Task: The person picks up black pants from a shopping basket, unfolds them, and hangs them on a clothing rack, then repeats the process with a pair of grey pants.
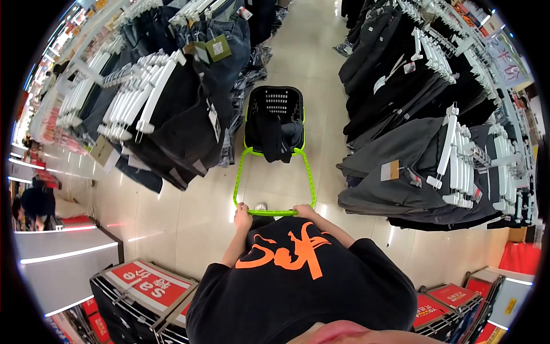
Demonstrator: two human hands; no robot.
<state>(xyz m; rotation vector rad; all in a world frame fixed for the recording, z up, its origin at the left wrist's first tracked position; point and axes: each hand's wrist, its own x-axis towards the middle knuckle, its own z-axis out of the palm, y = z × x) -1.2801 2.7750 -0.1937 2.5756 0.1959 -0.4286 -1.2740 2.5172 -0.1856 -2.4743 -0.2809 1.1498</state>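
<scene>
Closed grips: left hand [243, 217] and right hand [305, 212] are clasping green handle [272, 212], level pressure best keeping black basket [263, 89] straight.

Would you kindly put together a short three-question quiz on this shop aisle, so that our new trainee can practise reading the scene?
1. Multiple choice: what do the left hand and right hand both hold?
A) a clothes hanger
B) a green handle
C) a price sign
2. True or false: a dark garment lies in the black basket.
3. Fill in the blank: the lettering on the front of the person's black shirt is ____ in colour.

Key: 1. B; 2. True; 3. orange
</scene>
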